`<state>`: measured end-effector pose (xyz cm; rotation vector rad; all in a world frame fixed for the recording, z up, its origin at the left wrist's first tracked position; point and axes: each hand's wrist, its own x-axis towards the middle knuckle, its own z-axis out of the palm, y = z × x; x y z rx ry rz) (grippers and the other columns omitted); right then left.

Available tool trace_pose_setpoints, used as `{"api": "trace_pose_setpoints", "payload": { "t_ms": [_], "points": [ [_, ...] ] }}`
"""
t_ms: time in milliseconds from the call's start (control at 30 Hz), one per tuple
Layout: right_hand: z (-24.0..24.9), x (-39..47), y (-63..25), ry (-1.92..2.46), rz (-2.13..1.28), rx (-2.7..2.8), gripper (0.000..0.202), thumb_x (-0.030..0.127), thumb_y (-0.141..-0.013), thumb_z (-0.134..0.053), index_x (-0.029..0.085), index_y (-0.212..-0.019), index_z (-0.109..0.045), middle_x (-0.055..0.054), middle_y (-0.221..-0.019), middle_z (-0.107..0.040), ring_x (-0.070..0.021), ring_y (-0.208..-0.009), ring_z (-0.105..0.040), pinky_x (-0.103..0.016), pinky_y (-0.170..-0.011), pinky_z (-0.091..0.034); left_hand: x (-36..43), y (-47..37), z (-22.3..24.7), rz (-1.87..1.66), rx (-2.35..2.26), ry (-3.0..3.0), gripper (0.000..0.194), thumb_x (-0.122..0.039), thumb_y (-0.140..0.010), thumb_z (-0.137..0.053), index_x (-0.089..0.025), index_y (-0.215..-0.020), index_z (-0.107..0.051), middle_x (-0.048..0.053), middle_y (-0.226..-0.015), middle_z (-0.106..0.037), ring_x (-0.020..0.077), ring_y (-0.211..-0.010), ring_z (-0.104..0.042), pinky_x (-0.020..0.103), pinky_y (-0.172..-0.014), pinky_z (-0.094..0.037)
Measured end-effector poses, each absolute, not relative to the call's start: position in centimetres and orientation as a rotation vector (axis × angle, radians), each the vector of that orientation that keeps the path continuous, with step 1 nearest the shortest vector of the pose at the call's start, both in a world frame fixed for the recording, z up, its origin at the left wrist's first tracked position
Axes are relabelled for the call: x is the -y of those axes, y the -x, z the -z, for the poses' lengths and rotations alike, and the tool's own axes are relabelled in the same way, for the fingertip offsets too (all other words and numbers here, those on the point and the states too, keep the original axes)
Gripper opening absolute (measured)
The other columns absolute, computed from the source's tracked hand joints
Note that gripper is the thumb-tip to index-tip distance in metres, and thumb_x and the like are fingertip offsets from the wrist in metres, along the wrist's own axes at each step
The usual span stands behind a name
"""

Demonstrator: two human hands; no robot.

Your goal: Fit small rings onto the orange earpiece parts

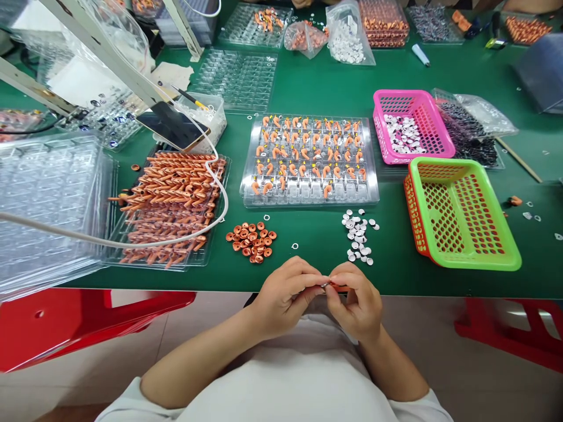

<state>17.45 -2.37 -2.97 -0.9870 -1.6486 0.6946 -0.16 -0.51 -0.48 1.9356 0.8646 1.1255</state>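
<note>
At the table's front edge my left hand (285,298) and my right hand (358,300) meet, fingertips pinched together. A small orange plastic part (339,288) shows under my right fingers. Something tiny and pale sits at my left fingertips, too covered to name. Ahead of my left hand lies a pile of copper-coloured round cups (251,239). Beyond my right hand are loose small white discs (357,235). Farther back, a clear blister tray (308,192) holds rows of curved orange parts with yellow tips; several front pockets have nothing in them.
To the left, copper-coloured pointed parts (171,193) fill a tray beside stacked clear trays (44,199). A white cable (225,205) loops over them. On the right stand a pink basket (382,132) with white pieces and a green basket (505,246). A phone (176,128) rests behind.
</note>
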Motion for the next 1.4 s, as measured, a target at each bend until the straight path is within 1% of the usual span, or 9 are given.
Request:
{"api": "trace_pose_setpoints", "payload": {
  "t_ms": [100, 367, 567, 733, 1000, 1133, 1233, 1400],
  "points": [
    [3.1, 2.3, -17.5, 0.941, -0.64, 1.665, 0.036, 0.001, -0.08, -0.061, 0.024, -0.108, -0.057, -0.003, -0.083, -0.063, -0.0161, -0.073, -0.06, -0.032, -0.062, -0.055, 0.5, 0.1, 0.6, -1.129, -0.879, -1.941, 0.029, -0.007, -0.09, -0.057, -0.021, -0.114, -0.066, 0.006, -0.087, -0.072, 0.0163, -0.08, -0.062, 0.031, -0.071, -0.053],
    [3.3, 2.4, -17.5, 0.947, -0.643, 1.661, 0.035, 0.001, -0.081, -0.062, 0.025, -0.107, -0.06, -0.003, -0.086, -0.064, -0.0169, -0.075, -0.062, -0.034, -0.065, -0.056, 0.7, 0.1, 0.6, -1.166, -0.909, -1.977, 0.03, -0.008, -0.091, -0.055, -0.022, -0.117, -0.065, 0.005, -0.087, -0.072, 0.0159, -0.079, -0.063, 0.03, -0.071, -0.053],
    [3.4, 2.5, -17.4, 0.937, -0.68, 1.63, 0.034, 0.0, -0.08, -0.062, 0.024, -0.104, -0.06, -0.003, -0.086, -0.064, -0.017, -0.076, -0.062, -0.034, -0.065, -0.056, 0.6, 0.1, 0.7, -1.169, -0.897, -1.994, 0.033, -0.006, -0.09, -0.056, -0.022, -0.118, -0.064, 0.005, -0.087, -0.072, 0.0159, -0.08, -0.063, 0.03, -0.072, -0.053],
    [3.4, 2.3, -17.4, 0.939, -0.602, 1.65, 0.031, 0.003, -0.081, -0.062, 0.025, -0.103, -0.06, -0.003, -0.085, -0.065, -0.0168, -0.074, -0.063, -0.034, -0.064, -0.056, 0.7, 0.1, 0.7, -1.174, -0.908, -1.981, 0.033, -0.009, -0.092, -0.054, -0.024, -0.119, -0.065, 0.005, -0.087, -0.073, 0.0158, -0.08, -0.063, 0.031, -0.072, -0.053],
    [4.0, 2.3, -17.4, 0.937, -0.516, 1.673, 0.035, 0.002, -0.081, -0.062, 0.026, -0.106, -0.059, -0.003, -0.086, -0.065, -0.017, -0.073, -0.062, -0.035, -0.062, -0.055, 0.9, -0.1, 1.1, -1.221, -0.893, -1.92, 0.04, -0.003, -0.089, -0.058, -0.025, -0.122, -0.063, 0.004, -0.089, -0.073, 0.0152, -0.079, -0.063, 0.03, -0.071, -0.053],
    [4.1, 2.3, -17.4, 0.919, -0.462, 1.684, 0.036, 0.001, -0.079, -0.063, 0.023, -0.107, -0.059, -0.004, -0.087, -0.065, -0.0169, -0.073, -0.062, -0.035, -0.062, -0.053, 1.1, -0.3, 1.3, -1.254, -0.903, -1.892, 0.042, 0.0, -0.087, -0.06, -0.023, -0.122, -0.064, 0.004, -0.09, -0.073, 0.0144, -0.079, -0.064, 0.029, -0.07, -0.053],
    [4.1, 2.3, -17.3, 0.896, -0.409, 1.688, 0.039, -0.002, -0.077, -0.064, 0.021, -0.108, -0.06, -0.005, -0.088, -0.065, -0.0175, -0.074, -0.061, -0.035, -0.061, -0.052, 1.2, -0.5, 1.3, -1.268, -0.922, -1.875, 0.04, -0.001, -0.086, -0.061, -0.022, -0.12, -0.066, 0.005, -0.091, -0.073, 0.0141, -0.079, -0.065, 0.028, -0.07, -0.053],
    [4.0, 2.2, -17.4, 0.869, -0.34, 1.704, 0.039, -0.001, -0.078, -0.064, 0.019, -0.11, -0.06, -0.007, -0.088, -0.065, -0.018, -0.073, -0.061, -0.036, -0.06, -0.051, 1.2, -0.7, 1.0, -1.241, -0.914, -1.775, 0.036, -0.002, -0.086, -0.062, -0.021, -0.116, -0.069, 0.006, -0.088, -0.073, 0.0146, -0.078, -0.065, 0.027, -0.07, -0.054]
  ]
}}
